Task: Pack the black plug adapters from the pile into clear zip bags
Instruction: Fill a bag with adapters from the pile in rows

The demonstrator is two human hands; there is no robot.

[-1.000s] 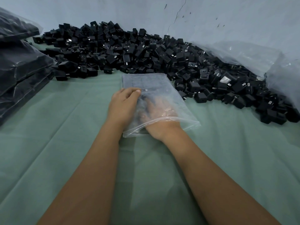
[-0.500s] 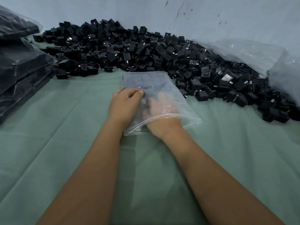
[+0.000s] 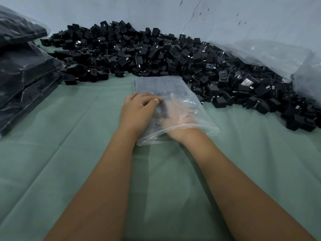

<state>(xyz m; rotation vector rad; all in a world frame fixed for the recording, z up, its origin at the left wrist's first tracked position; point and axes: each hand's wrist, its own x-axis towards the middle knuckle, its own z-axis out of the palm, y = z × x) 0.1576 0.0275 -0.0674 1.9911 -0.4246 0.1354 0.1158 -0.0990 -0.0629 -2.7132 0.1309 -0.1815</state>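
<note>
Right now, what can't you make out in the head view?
- Right hand: inside the clear zip bag; the film blurs it, so whether it holds an adapter is unclear.
- Dark shapes in the bag by the left hand: count unreadable.
- Packed bags at left: cut off by the frame edge.
- Large clear sack at right: cut off by the edge.
- Pile of adapters: markings too small.

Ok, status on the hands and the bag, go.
Right hand inside the bag, fingers spread. Left hand on the bag's left edge, fingers curled on it. Pile just beyond. Nothing in the way.
</note>
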